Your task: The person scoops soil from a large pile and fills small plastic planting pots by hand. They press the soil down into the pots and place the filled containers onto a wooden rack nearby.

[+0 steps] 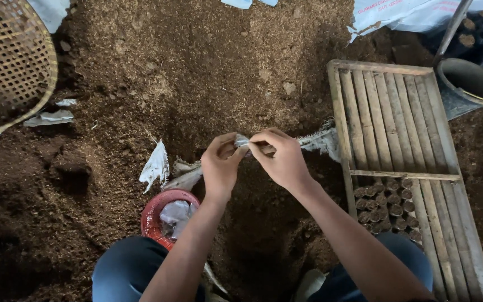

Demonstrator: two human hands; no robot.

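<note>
Left of the tray [398,120], our left hand [220,163] and right hand [282,157] pinch a small bag [242,140], fingers opening its mouth; filling it with soil [185,67] looks next.

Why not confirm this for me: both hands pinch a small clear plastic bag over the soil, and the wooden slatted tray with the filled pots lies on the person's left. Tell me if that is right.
Not quite. The left hand and right hand do pinch a small clear plastic bag over the soil, but the head view shows the wooden slatted tray with the filled pots on the person's right, not the left.
</note>
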